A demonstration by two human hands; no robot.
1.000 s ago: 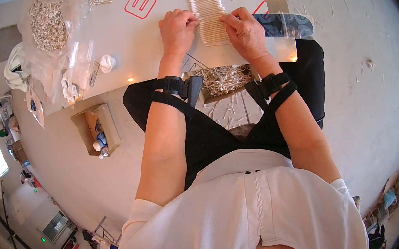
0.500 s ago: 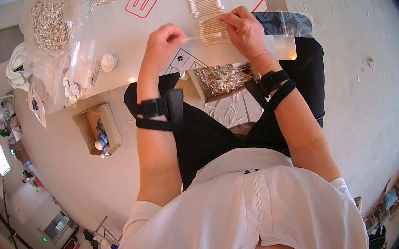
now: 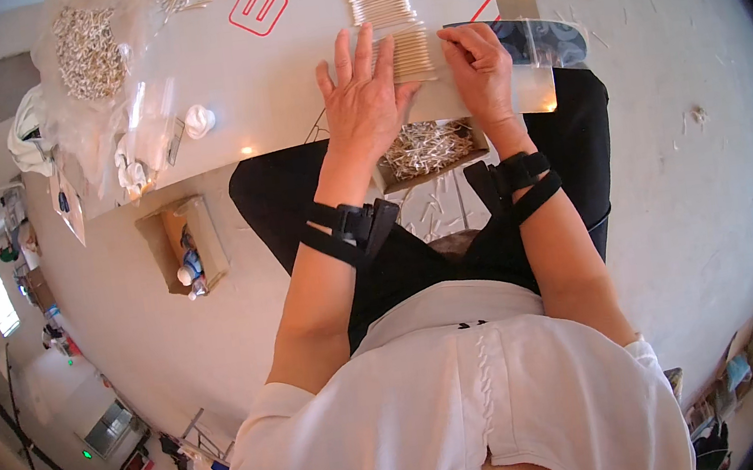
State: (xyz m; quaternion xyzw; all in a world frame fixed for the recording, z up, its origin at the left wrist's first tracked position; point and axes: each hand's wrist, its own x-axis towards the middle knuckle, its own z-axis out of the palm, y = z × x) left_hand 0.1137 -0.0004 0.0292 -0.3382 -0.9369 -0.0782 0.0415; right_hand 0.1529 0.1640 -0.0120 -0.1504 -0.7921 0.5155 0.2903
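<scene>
While left hand [image 3: 361,103] is spread, grip of right hand [image 3: 480,67] unclear, swabs [image 3: 427,147] in box [image 3: 435,175], bag [image 3: 86,130]

wht short-slv top [image 3: 389,412], braided ctr trim [image 3: 485,372], blk trousers [image 3: 585,139], blk wrist straps [image 3: 524,170] w/ blk mounts [image 3: 382,228]

Workshop, bulk cotton swabs [image 3: 88,56], grey floor [image 3: 695,224]

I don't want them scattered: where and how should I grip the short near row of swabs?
Probably by both ends, closing from left and right: the swabs lie side by side, pointing left-right. The left hand covers their left ends; the right hand is just off the right ends.
</scene>
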